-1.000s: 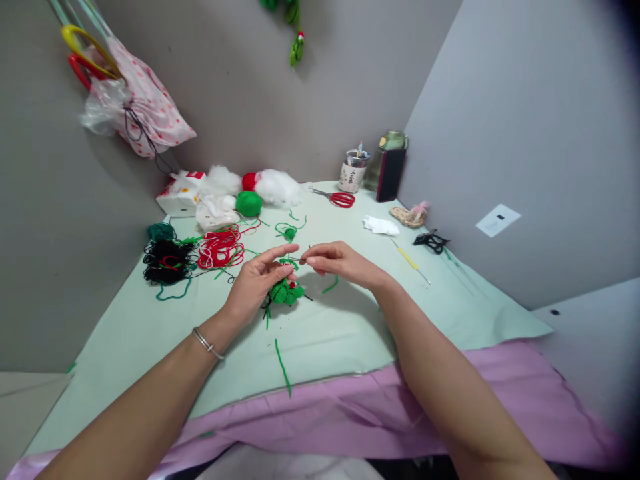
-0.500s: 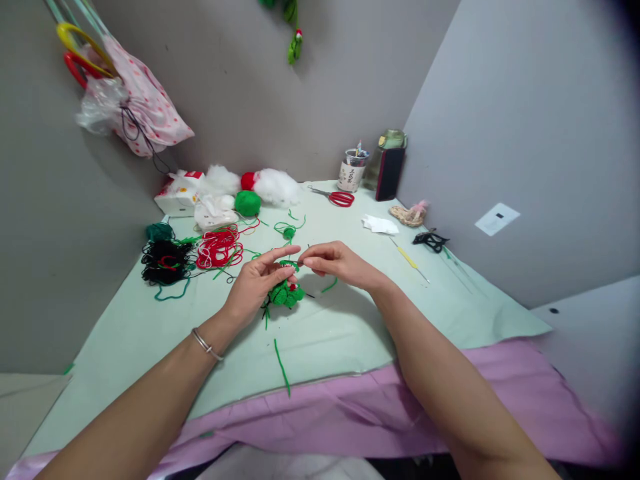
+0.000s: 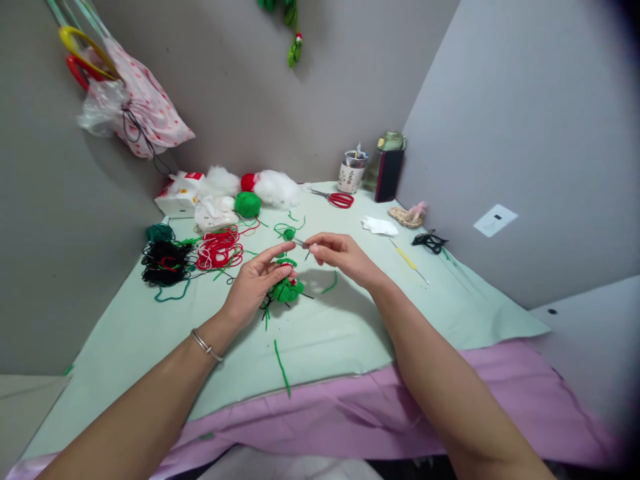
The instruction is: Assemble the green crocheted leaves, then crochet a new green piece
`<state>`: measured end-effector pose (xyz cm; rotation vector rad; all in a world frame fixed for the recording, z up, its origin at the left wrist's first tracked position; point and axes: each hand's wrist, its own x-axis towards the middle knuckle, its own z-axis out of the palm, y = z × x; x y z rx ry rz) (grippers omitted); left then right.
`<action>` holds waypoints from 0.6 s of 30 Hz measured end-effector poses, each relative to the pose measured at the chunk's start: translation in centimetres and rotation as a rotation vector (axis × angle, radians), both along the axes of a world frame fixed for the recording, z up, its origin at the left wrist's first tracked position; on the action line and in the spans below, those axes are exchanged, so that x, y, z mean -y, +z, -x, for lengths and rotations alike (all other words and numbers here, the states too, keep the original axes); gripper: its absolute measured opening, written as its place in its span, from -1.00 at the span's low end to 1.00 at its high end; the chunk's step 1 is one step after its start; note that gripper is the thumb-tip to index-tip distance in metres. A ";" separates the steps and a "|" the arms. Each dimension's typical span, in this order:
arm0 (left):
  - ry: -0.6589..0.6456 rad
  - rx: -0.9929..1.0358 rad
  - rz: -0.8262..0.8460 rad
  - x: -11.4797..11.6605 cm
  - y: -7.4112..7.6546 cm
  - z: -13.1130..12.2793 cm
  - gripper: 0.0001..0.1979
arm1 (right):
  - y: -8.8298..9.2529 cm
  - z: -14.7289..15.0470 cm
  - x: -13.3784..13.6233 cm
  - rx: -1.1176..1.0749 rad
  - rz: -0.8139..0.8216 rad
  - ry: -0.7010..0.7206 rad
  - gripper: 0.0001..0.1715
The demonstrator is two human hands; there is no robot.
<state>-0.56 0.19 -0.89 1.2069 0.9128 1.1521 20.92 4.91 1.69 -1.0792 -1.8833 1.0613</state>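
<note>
Green crochet work (image 3: pixel 286 290) sits pinched in the grip of the left hand (image 3: pixel 259 277) over the tabletop (image 3: pixel 345 333), presumably to steady its stitches, while the right hand (image 3: pixel 344 257) narrowly grips a slim metal tool (image 3: pixel 301 243), too small to identify.

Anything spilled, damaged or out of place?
No spill or damage visible. A loose green strand lies alone at the front edge of the table cover, apart from the red yarn and the green crocheted piece in the left hand; it looks like a stray offcut.
</note>
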 end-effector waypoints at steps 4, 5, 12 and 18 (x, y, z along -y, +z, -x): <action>-0.008 0.028 0.006 0.0 -0.3 0.1 -0.45 | -1.2 -0.8 -1.2 0.123 -0.134 -0.410 -0.61; -0.011 0.036 0.009 0.0 -0.3 0.1 -0.45 | -1.5 -1.0 -1.4 0.130 -0.152 -0.456 -0.62; 0.001 0.081 0.040 0.0 -0.1 0.0 -0.45 | -1.5 0.7 -0.2 0.077 -0.120 -0.134 -0.67; 0.059 0.087 0.044 -0.2 -0.1 0.0 -0.43 | -2.1 2.7 1.5 -0.088 0.099 0.340 -0.31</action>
